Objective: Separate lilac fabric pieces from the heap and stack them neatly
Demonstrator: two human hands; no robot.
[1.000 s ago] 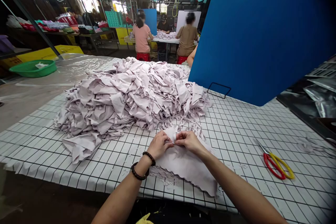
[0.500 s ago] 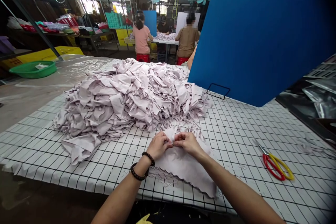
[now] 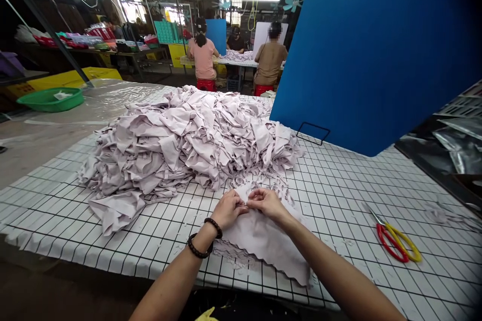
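Observation:
A pale pinkish-grey piece of fabric with a wavy edge lies in front of me, on top of more such pieces. My left hand is closed, its fingertips pinching the fabric near its far end; two dark beaded bracelets circle that wrist. Right beside it, my right hand pinches the same piece, the fingertips of both hands almost meeting. Just what sits between the fingertips is too small to make out. Beyond my hands rises a big heap of the same fabric pieces.
Scissors with one red and one yellow handle lie at the right on the checked tablecloth. A blue board stands tilted on a wire stand. Far left is a green basket. Several people sit at a table behind.
My right hand's fingertips have shifted slightly left towards my left hand, still pinching the fabric. The view has tipped up a little. The scissors, heap and board have not moved.

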